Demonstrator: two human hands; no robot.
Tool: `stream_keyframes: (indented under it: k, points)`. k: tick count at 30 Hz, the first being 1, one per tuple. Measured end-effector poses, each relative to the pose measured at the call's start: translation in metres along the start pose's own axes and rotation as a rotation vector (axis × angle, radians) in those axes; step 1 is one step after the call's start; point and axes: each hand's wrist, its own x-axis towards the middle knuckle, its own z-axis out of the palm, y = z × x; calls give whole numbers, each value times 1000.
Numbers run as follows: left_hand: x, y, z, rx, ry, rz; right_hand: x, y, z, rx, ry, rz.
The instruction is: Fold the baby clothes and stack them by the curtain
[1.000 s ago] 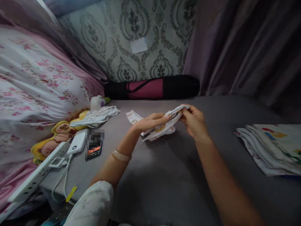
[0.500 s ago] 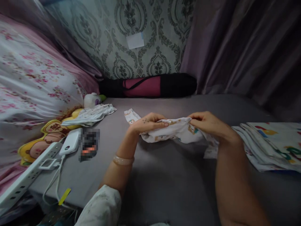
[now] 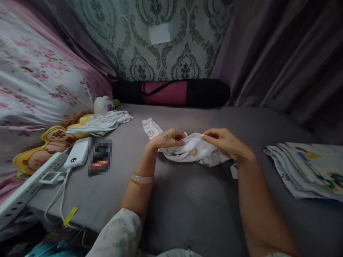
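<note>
A small white printed cloth (image 3: 194, 151) lies bunched on the grey bed surface (image 3: 187, 200), held between both hands. My left hand (image 3: 167, 139) pinches its left end with fingers closed; a pale bangle sits on that wrist. My right hand (image 3: 226, 142) grips the right part of the cloth, fingers curled on it. One corner of the cloth sticks out to the left behind my left hand.
A stack of folded printed cloths (image 3: 308, 167) lies at the right. At the left are a crumpled striped garment (image 3: 103, 121), a white power bank (image 3: 77, 153), a phone (image 3: 99, 157), a power strip (image 3: 24, 189) and floral bedding (image 3: 37, 78). A black-and-pink rolled bag (image 3: 174, 92) lies against the wall.
My hands spread the cloth sideways, then drew closer again and lowered it toward the bed. The view shifted slightly.
</note>
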Motion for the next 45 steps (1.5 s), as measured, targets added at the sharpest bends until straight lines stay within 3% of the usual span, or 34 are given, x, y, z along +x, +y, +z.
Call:
stream_keyframes:
  k: [4, 11, 15, 18, 21, 23, 27, 33, 36, 38, 40, 44, 45]
  points:
    - [-2, -21, -9, 91, 108, -18, -1, 4, -14, 3, 186, 27]
    - [1, -54, -15, 7, 247, -12, 0, 15, -22, -8, 272, 60]
    - [-2, -63, -18, 39, 369, -47, 0, 18, -24, -22, 255, 59]
    - [-7, -61, -22, 81, 442, -8, -4, 20, -28, -44, 133, 37]
    - [-16, -48, -34, 161, 480, 62, -6, 20, -33, -127, 22, -5]
    - [-24, -34, -45, 223, 516, 104, -5, 18, -36, -221, 38, -26]
    - [-41, 8, -70, 359, 639, 155, -3, -6, -45, -492, 213, -113]
    - [-80, 87, -99, 720, 796, 373, -20, -80, -62, -745, 524, -360]
    - [-92, 111, -102, 835, 1033, 503, -25, -108, -68, -817, 721, -504]
    - [-95, 116, -102, 862, 1168, 540, -27, -119, -72, -918, 708, -572]
    - [-95, 114, -104, 867, 1179, 518, -27, -127, -75, -1025, 642, -634]
    - [-90, 110, -108, 735, 1089, 463, -28, -137, -78, -993, 884, -754]
    - [-88, 110, -108, 637, 1012, 450, -27, -139, -78, -985, 827, -764]
